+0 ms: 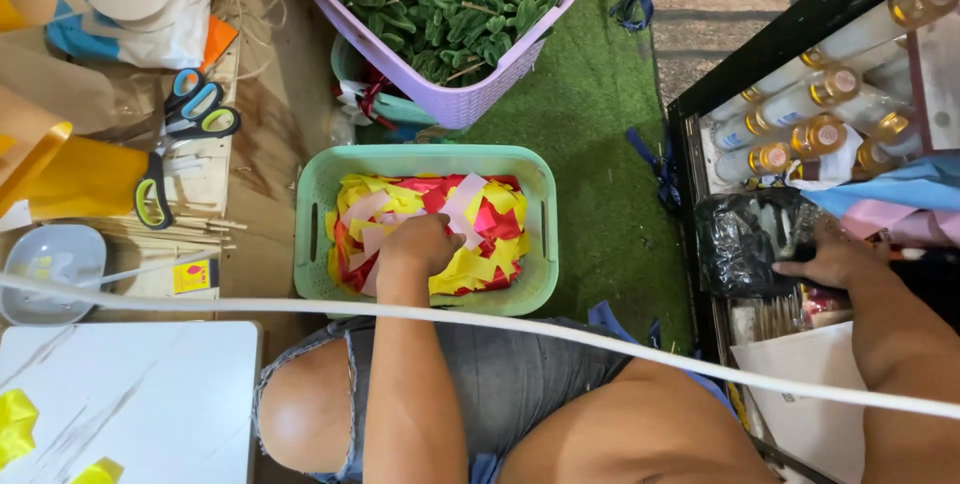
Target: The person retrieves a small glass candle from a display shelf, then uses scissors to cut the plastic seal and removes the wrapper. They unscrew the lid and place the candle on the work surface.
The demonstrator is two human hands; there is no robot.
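Left hand (420,244) is down in the mint-green plastic basket (315,234), fingers curled and buried among the red, yellow and pink paper slips (490,219) — I'm picking, though whether I've pinched one I cannot tell. Right hand (830,259) rests, fingers spread, on the crinkled black plastic bag (745,234) in the black shelf (800,19). Judging from that, lifting a single slip calls for a fine pinch.

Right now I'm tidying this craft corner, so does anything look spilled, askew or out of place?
Nothing looks spilled. The paper scraps stay inside the mint plastic basket where the left hand digs. Only some dark blue ribbon pieces lie loose on the green artificial turf.
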